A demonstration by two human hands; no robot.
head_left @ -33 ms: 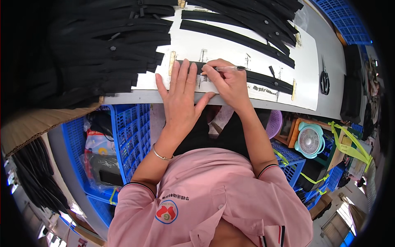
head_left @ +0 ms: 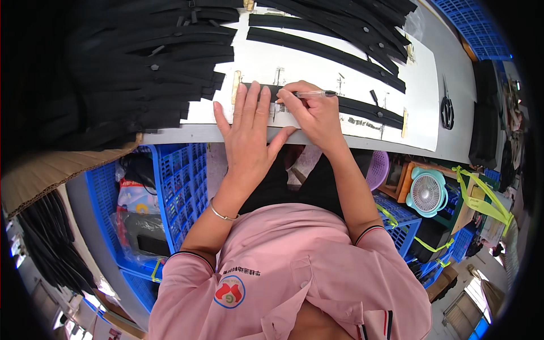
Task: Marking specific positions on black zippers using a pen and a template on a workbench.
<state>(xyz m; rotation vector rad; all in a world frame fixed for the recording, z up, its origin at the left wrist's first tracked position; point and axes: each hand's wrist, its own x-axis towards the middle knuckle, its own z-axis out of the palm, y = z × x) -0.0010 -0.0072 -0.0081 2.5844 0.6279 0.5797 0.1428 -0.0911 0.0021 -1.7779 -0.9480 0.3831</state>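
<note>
A long black zipper strip [head_left: 362, 107] lies along the near edge of a white board [head_left: 306, 62] on the table. My left hand [head_left: 249, 130] lies flat with fingers spread, pressing down the strip's left end. Just to its right, my right hand [head_left: 314, 116] grips a slim pen [head_left: 317, 93], which lies nearly level across the strip and points right. Small brass-coloured tabs sit at both ends of the strip. Where the pen tip touches is too small to tell.
A big heap of black strips [head_left: 141, 68] covers the table's left, and more strips [head_left: 340, 34] lie across the back. Black scissors [head_left: 447, 109] rest at the right. Below the table are blue crates [head_left: 181, 181], a purple basket [head_left: 378, 167], a small fan [head_left: 426, 192] and cardboard [head_left: 51, 170].
</note>
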